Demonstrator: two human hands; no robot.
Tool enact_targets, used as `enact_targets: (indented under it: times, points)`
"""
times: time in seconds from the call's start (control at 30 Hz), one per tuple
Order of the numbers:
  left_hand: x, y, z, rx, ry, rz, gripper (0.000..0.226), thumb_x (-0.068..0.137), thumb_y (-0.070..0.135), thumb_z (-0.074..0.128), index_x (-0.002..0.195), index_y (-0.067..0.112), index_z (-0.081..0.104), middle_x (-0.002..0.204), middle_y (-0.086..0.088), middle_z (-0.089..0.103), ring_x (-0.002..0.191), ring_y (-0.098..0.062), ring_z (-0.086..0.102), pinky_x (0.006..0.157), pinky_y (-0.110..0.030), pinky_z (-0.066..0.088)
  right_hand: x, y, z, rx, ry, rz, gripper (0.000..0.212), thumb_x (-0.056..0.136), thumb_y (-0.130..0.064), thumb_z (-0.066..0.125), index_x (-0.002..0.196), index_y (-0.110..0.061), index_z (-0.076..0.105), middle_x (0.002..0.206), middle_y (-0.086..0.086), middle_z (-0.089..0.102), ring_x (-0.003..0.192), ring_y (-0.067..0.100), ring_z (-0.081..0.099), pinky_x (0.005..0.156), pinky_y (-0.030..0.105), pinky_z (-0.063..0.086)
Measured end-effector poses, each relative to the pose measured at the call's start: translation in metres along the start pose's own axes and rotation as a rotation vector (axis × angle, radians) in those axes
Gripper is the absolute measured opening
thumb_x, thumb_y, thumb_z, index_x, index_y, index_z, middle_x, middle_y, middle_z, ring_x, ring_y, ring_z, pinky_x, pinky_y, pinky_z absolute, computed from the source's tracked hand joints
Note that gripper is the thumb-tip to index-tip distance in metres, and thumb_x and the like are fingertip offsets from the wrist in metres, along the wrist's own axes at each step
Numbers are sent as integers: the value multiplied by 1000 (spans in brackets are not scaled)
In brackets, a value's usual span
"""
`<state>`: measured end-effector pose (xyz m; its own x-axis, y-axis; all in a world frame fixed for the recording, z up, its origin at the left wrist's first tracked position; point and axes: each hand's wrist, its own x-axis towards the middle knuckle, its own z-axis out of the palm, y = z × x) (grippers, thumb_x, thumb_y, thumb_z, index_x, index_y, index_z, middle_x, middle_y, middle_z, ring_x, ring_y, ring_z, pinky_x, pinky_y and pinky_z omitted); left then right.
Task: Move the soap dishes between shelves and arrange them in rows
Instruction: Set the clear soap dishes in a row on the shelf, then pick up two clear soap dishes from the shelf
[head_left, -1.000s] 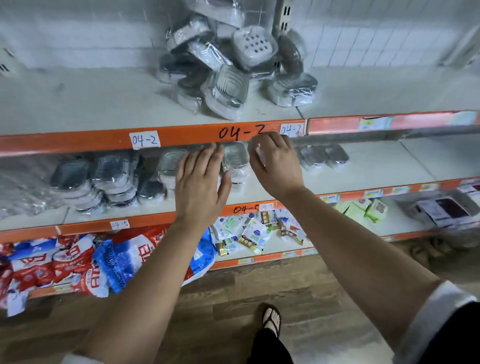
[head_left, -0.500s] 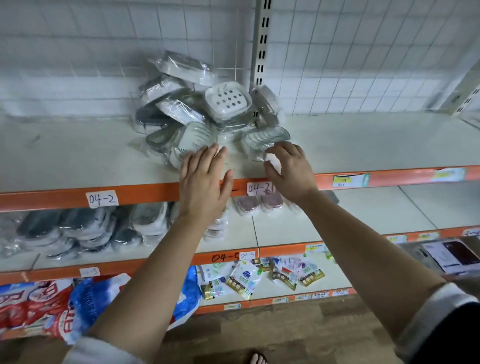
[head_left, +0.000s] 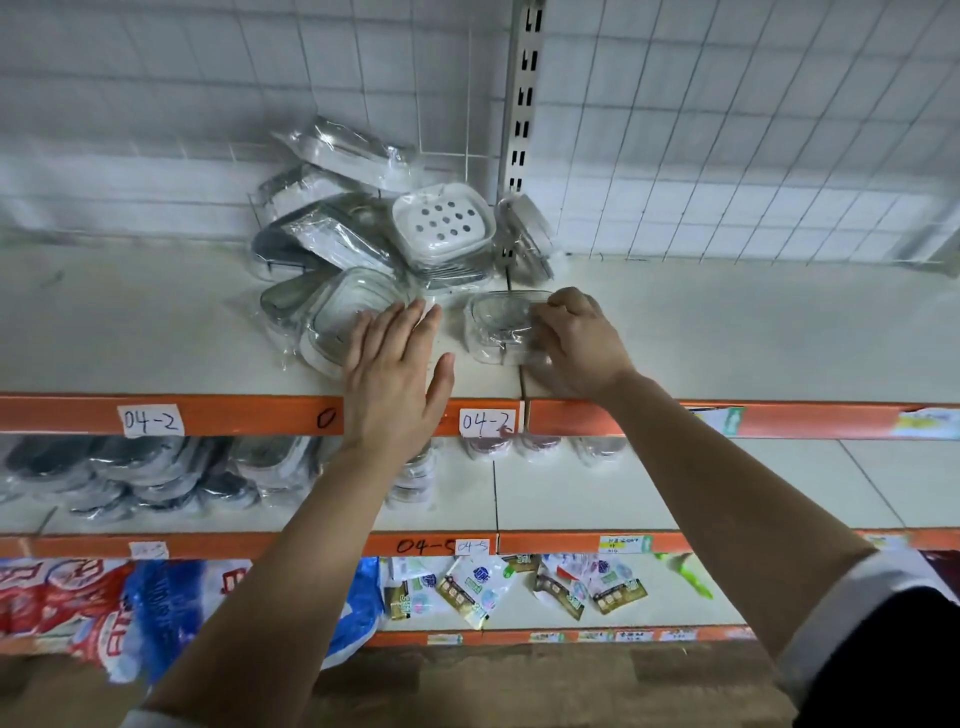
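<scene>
A loose pile of plastic-wrapped soap dishes lies on the top shelf against the wire back. One white dish with holes sits on top. My right hand grips a clear wrapped soap dish at the pile's front right, fingers curled over its far edge. My left hand is flat with straight fingers, its tips touching a clear wrapped dish at the pile's front. Rows of wrapped soap dishes stand on the middle shelf at the left.
The top shelf's orange front edge carries labels reading 04-2. Small sachets and red and blue bags fill the bottom shelf. A slotted upright post stands behind the pile. Bare shelf extends right of the pile.
Both hands rose from the middle shelf to the top shelf. My right hand took hold of the clear dish; my left hand's fingertips reached the front dish. The view tilted up.
</scene>
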<state>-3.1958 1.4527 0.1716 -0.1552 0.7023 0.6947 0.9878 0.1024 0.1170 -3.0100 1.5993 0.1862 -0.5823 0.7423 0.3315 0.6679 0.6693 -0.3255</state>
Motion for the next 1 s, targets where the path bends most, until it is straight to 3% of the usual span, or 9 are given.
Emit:
enact_targets:
  times: [0.2, 0.27, 0.4, 0.5, 0.67, 0.87, 1.0]
  points:
    - [0, -1, 3, 16, -16, 0, 51, 99, 36, 38, 137, 6, 55, 142, -13, 55, 133, -32, 48, 118, -50, 24, -3, 6, -2, 110, 18, -8, 22, 86, -24, 73, 97, -5, 71, 114, 12, 61, 116, 34, 51, 96, 35, 41]
    - [0, -2, 2, 15, -13, 2, 51, 99, 35, 39, 137, 6, 56, 142, -13, 55, 132, -32, 48, 118, -49, 23, -7, 1, -1, 171, -16, 24, 31, 84, -36, 70, 93, -7, 65, 110, 9, 61, 109, 31, 54, 91, 32, 41]
    - [-2, -14, 0, 38, 6, 2, 50, 99, 35, 40, 135, 5, 58, 140, -14, 57, 131, -33, 49, 118, -49, 23, -12, -3, 1, 187, -3, 59, 47, 75, -60, 53, 94, -17, 56, 103, 0, 58, 97, 28, 53, 86, 39, 44]
    - [-4, -25, -2, 59, 10, -13, 51, 98, 35, 40, 134, 5, 58, 138, -15, 58, 132, -35, 48, 118, -49, 22, -15, -3, 4, 177, -11, 21, 47, 70, -58, 55, 100, -22, 57, 110, -3, 55, 105, 30, 52, 92, 44, 43]
    - [-2, -36, -3, 114, 14, -53, 51, 95, 37, 44, 132, 6, 58, 137, -15, 58, 136, -35, 42, 116, -54, 22, -21, -12, 5, 236, 14, 44, 59, 64, -55, 55, 110, -20, 62, 123, 1, 52, 109, 28, 54, 92, 30, 41]
    - [7, -48, 2, 139, -98, -145, 57, 88, 41, 63, 133, 7, 57, 144, -17, 50, 136, -44, 37, 111, -63, 26, -24, -17, 5, 312, 153, 80, 55, 69, -55, 57, 105, -15, 69, 114, 3, 60, 101, 31, 60, 90, 45, 50]
    - [10, -53, 4, 128, -161, -184, 63, 82, 35, 73, 135, 5, 55, 148, -21, 43, 132, -47, 39, 110, -60, 32, -27, -20, 1, 361, 230, 120, 55, 70, -56, 57, 103, -14, 69, 113, 5, 60, 101, 27, 60, 91, 46, 49]
